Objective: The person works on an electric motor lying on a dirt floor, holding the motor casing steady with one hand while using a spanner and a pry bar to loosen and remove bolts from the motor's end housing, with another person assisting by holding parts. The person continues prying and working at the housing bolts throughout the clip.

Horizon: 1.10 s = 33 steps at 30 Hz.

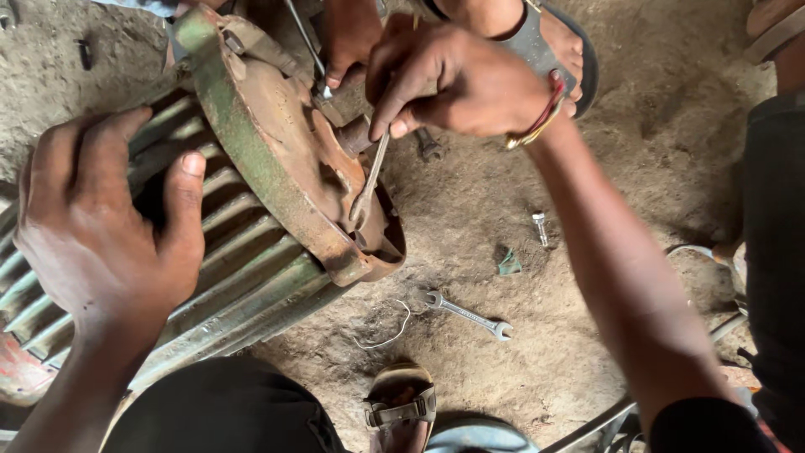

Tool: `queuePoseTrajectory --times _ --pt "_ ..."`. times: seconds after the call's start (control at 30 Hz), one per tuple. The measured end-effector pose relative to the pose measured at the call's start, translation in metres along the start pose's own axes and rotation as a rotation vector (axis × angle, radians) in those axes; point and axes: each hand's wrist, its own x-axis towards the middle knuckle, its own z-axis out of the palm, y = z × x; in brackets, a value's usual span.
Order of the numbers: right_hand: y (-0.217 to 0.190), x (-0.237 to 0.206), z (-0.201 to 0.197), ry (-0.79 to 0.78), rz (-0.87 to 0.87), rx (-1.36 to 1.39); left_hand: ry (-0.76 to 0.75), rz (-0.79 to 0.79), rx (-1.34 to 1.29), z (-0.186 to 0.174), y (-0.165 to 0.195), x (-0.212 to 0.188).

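A large green, rusty electric motor with cooling fins lies on the dirt floor. My left hand presses flat on its finned body, fingers spread. My right hand grips a thin metal wrench whose lower end sits on a bolt of the rusty end cover. Another person's hand at the top holds a second thin tool against the same cover near the shaft.
A double-ended spanner lies on the dirt beside a bit of white wire. A loose bolt and a small green scrap lie to the right. Sandalled feet sit at the top and bottom.
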Motion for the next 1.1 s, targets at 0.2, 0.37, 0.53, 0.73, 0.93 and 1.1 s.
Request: queuePoseTrajectory --times 0.2,0.37,0.53,0.73,0.93,1.1 --pt "-0.028 0.035 -0.009 -0.171 -0.117 -0.242 -0.005 0.002 -0.015 -0.001 0.000 0.000" --pt "-0.020 0.053 -0.003 -0.277 -0.114 -0.184 0.004 0.012 -0.006 -0.008 0.007 0.001" --pt "-0.008 0.050 0.011 -0.263 0.028 0.029 -0.013 -0.002 -0.050 -0.010 0.008 0.003" --pt "0.021 0.007 0.044 0.067 -0.178 -0.018 0.001 0.005 -0.080 -0.010 0.007 -0.001" --pt "0.051 -0.006 0.083 0.233 -0.113 0.256 -0.016 0.006 -0.097 -0.008 0.005 0.001" --pt "0.026 -0.051 0.116 0.473 0.106 0.103 0.009 0.039 -0.059 -0.009 0.005 0.001"
